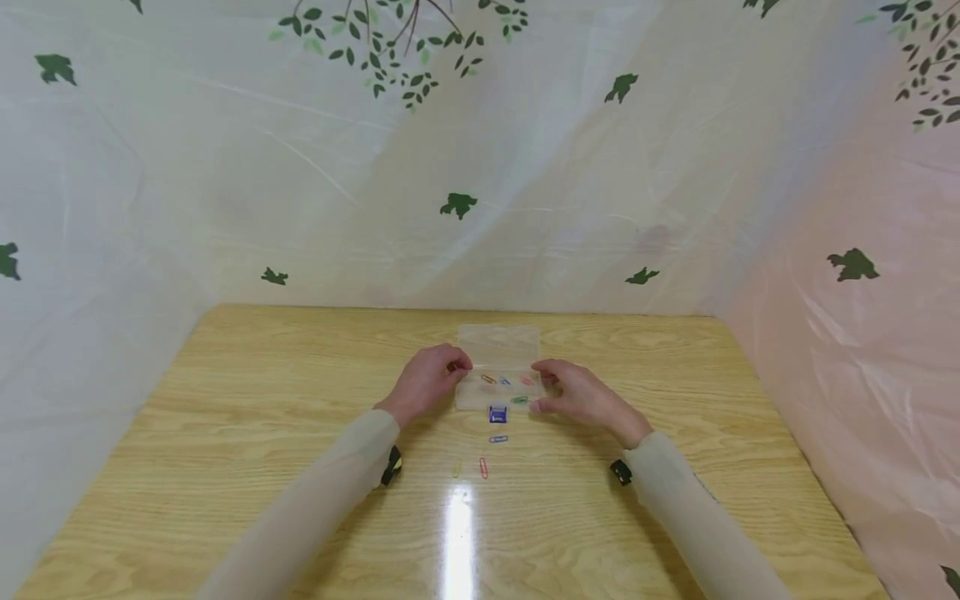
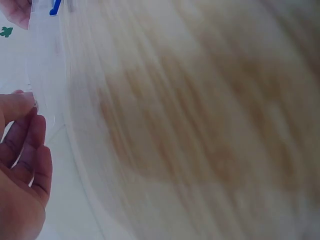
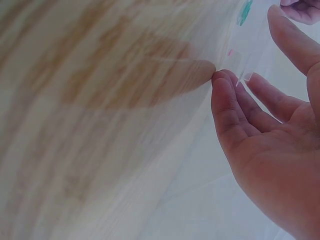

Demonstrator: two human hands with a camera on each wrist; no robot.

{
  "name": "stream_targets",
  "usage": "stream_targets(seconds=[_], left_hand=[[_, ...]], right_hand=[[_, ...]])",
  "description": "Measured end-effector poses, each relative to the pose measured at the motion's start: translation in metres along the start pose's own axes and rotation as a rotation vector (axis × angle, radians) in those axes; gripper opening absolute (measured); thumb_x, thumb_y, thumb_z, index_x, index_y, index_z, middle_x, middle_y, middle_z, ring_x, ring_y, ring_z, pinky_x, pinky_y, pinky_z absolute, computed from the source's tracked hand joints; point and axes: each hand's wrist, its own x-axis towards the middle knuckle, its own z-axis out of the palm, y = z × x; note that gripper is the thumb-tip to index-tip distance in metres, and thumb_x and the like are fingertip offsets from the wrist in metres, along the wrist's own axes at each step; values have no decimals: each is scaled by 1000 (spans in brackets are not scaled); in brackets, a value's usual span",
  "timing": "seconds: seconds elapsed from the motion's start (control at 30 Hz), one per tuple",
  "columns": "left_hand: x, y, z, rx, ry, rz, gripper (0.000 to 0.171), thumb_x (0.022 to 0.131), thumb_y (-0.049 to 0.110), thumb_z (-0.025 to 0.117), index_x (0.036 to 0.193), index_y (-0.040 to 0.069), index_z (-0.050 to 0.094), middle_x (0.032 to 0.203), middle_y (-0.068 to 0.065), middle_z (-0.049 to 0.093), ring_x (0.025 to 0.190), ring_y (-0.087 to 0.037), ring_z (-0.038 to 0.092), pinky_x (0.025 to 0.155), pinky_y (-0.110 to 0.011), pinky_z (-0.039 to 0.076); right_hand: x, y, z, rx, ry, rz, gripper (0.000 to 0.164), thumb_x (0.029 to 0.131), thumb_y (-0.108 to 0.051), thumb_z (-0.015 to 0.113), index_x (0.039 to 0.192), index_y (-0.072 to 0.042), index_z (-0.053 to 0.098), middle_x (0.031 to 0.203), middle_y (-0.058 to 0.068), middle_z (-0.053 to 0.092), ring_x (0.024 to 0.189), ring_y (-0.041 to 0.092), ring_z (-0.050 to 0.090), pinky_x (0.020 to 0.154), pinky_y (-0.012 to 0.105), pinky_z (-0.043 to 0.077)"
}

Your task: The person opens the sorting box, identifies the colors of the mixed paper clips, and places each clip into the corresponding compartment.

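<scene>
A clear plastic box [image 1: 468, 398] lies on the table with its transparent lid [image 1: 498, 342] folded back. Inside it are an orange paper clip [image 1: 488, 379], a blue one, a pink one [image 1: 527, 381] and a green paper clip [image 1: 520, 400]. At the box's left side, near the hinge line, my left hand [image 1: 429, 382] pinches the edge between thumb and forefinger, as the left wrist view shows. My right hand [image 1: 588, 398] is at the right side; its fingertips [image 3: 220, 80] touch the box edge, while the thumb [image 3: 292, 40] stands apart near the front corner.
A small dark-blue piece with white marking [image 1: 498, 414] sits at the box's front edge. Nearer me on the wooden table [image 1: 300, 350] lie a blue paper clip [image 1: 498, 439], a red one [image 1: 483, 468] and a yellow one [image 1: 456, 470]. Behind hangs a leaf-patterned sheet [image 1: 525, 250].
</scene>
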Motion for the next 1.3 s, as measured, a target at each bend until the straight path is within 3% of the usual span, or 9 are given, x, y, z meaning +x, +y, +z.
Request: stream_targets(seconds=[0.3, 0.5, 0.6, 0.83, 1.0, 1.3], left_hand=[[-3, -1, 2, -16, 19, -25, 9, 99, 8, 70, 105, 10, 75, 107, -4, 71, 98, -21, 67, 89, -40, 56], [-10, -4, -5, -61, 52, 24, 21, 100, 18, 71, 119, 7, 71, 124, -9, 65, 112, -27, 64, 97, -45, 54], [-13, -7, -11, -92, 13, 31, 39, 99, 27, 73, 130, 6, 65, 133, -11, 60, 121, -31, 60, 103, -48, 51], [-20, -13, -17, -99, -160, -19, 78, 90, 39, 81, 152, 6, 48, 151, -17, 50, 136, -35, 51, 113, -51, 42], [-20, -19, -14, -104, -209, -1, 81, 91, 38, 81, 155, 6, 44, 154, -17, 48, 139, -35, 49, 116, -49, 40], [-19, -23, -11, -165, -216, -17, 72, 96, 31, 77, 155, 8, 45, 153, -15, 52, 141, -34, 48, 118, -49, 37]], right_hand=[[0, 0, 0, 2, -3, -5, 71, 91, -25, 82, 149, 1, 50, 139, 17, 60, 121, 29, 57, 108, 52, 46], [0, 1, 0, 8, -8, 1, 71, 92, -25, 82, 149, 1, 50, 139, 17, 60, 121, 30, 57, 108, 52, 46], [0, 1, 0, 5, -6, 0, 71, 92, -25, 82, 149, 1, 50, 138, 17, 60, 120, 29, 57, 108, 52, 46], [-1, 2, 0, -6, 0, -13, 70, 92, -24, 82, 149, 2, 50, 137, 18, 60, 119, 30, 57, 107, 52, 47], [-1, 2, 0, -7, -4, -10, 71, 92, -25, 81, 149, 1, 49, 139, 18, 60, 120, 30, 57, 107, 53, 47], [0, 3, 1, -8, 0, -29, 70, 92, -24, 82, 148, 2, 50, 137, 18, 61, 119, 29, 57, 106, 53, 47]])
